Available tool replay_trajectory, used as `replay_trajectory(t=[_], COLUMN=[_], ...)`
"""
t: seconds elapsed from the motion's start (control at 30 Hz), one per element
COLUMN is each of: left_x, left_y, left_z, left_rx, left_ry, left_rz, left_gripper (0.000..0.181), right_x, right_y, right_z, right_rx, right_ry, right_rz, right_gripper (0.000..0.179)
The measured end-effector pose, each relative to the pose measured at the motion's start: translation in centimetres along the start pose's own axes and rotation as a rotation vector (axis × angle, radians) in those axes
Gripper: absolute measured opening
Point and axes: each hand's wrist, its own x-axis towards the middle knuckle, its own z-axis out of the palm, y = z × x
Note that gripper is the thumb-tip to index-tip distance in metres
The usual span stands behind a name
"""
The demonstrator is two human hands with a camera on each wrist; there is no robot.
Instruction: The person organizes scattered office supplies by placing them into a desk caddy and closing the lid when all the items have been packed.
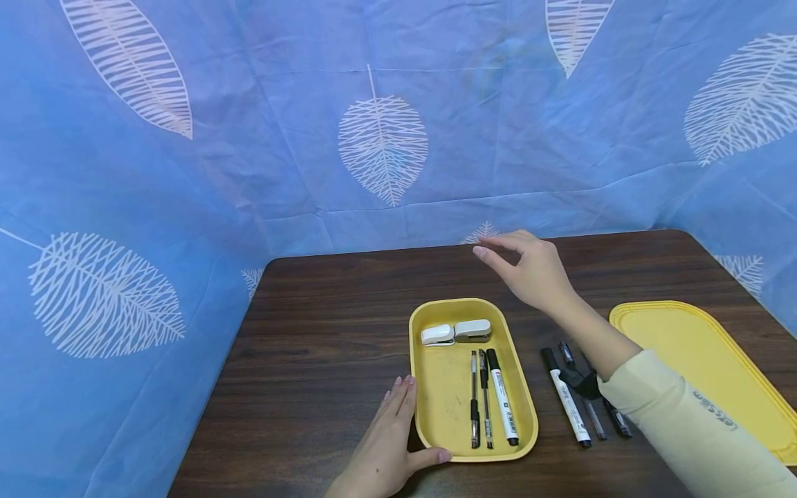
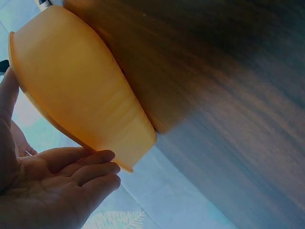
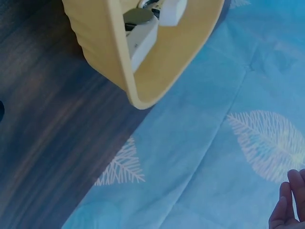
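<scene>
A yellow tray [image 1: 436,401] holds two white staplers [image 1: 438,335] at its far end. Two pens [image 1: 474,401] and a white marker with a black cap [image 1: 503,398] lie lengthwise on its right side. My left hand [image 1: 386,436] rests against the tray's near left corner, thumb on the near rim. In the left wrist view, its straight fingers [image 2: 97,164] touch the rim from outside. My right hand [image 1: 529,270] is raised beyond the tray's far right corner. Its thumb and index finger stand apart with nothing between them.
Right of the tray lie another white marker [image 1: 569,404] and several dark pens [image 1: 594,418], partly hidden by the right forearm and its black wrist device [image 1: 582,382]. A flat yellow tray [image 1: 679,332] sits at the right. Blue leaf-patterned cloth [image 1: 299,152] hangs behind the table.
</scene>
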Motion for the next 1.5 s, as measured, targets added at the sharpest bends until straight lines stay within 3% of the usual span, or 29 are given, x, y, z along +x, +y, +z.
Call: replay_trajectory(t=[0.23,0.6,1.0,1.5], left_x=[0.0,-0.1,-0.1,-0.1], left_y=[0.0,0.0,0.2,0.3], left_z=[0.1,0.1,0.0,0.1], left_rx=[0.003,0.008,0.013,0.024], left_ry=[0.013,0.008,0.018,0.017], left_rz=[0.013,0.011,0.018,0.016], left_gripper=[0.107,0.106,0.105,0.106], right_x=[0.1,-0.3,-1.2,-2.4], right_y=[-0.6,-1.8,-2.9,-2.4], right_z=[-1.9,-5.3,-7.2,-8.6], right_rx=[0.009,0.030,0.026,0.064], right_ry=[0.036,0.175,0.243,0.322], right_rz=[0.034,0.026,0.003,0.011], right_gripper=[0.037,0.034,0.034,0.034])
